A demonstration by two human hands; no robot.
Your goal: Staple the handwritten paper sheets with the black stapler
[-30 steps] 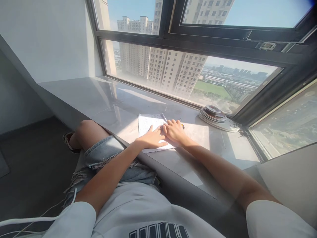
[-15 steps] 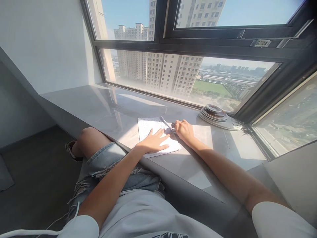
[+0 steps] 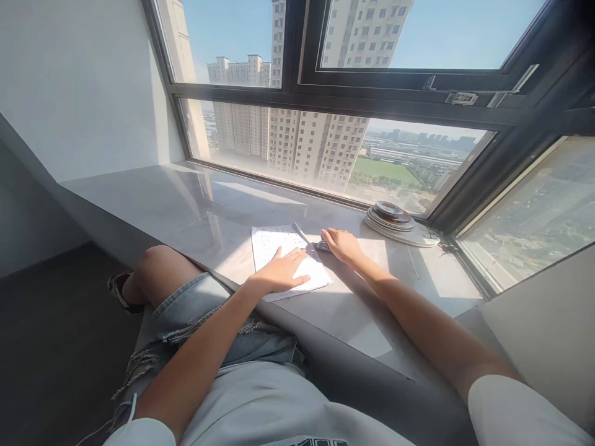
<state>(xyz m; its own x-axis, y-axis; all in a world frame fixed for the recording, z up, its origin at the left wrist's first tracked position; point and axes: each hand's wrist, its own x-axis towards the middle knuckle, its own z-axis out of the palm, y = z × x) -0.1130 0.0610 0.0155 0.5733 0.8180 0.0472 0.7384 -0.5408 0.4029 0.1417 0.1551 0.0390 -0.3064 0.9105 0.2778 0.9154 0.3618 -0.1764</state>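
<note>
Paper: The paper [image 3: 269, 244] is laid on the sill [image 3: 353, 337], close to its near edge; written lines can be made out, but the words are too small to be read.
Left hand: The left hand [image 3: 281, 269] is placed flat on the paper with fingers spread, and nothing is pinched; by the look of it, the sheet is pinned this way so that slipping is prevented.
Right hand: The right hand [image 3: 343, 245] is curled beside the paper, at a dark object [image 3: 322, 246]; the fingertips are hidden, so whether the object is gripped or merely touched cannot be told.
Pen: A slim pale pen [image 3: 301, 233] is set slantwise at the paper's far right corner, within easy reach, it seems, and is held by neither hand.
Covered parts: The lower middle of the paper is hidden by the left hand, and part of the dark object by the right.
Window corner: A stack of round discs [image 3: 390, 224] is placed against the window [image 3: 297, 142], apart from the right hand; the space between hands and paper is not blocked by it.
</note>
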